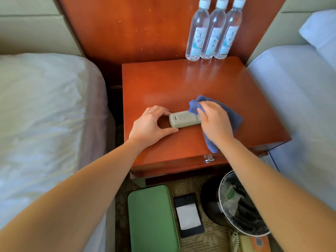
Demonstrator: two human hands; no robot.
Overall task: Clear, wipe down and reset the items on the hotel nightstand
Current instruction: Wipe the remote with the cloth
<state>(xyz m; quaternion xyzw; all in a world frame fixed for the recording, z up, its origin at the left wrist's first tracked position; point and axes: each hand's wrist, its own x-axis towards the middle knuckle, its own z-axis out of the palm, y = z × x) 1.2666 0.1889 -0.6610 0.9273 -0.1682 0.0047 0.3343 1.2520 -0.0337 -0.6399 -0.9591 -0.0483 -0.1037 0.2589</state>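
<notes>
Your left hand (151,124) pinches the left end of the remote (183,119) between thumb and curled fingers, pinning it flat. Your right hand (216,120) has its fingers bent over the blue cloth (194,104) and presses it onto the remote's right end, with the rest of the cloth trailing toward the near edge under your wrist.

The remote lies crosswise near the middle of the nightstand (181,82), slightly toward you. Three water bottles (214,30) stand in a tight row at the far right corner, and nothing else is on the top.

You look to be well into the job. The top shines (whether all of it is wiped, I cannot tell), and the bottles seem already reset. On the floor in front are a green tray (152,219), a black notepad holder (189,215), a telephone (252,241) at the near right, and a bin (209,202). Finish the remote, then these probably need wiping and putting back.
</notes>
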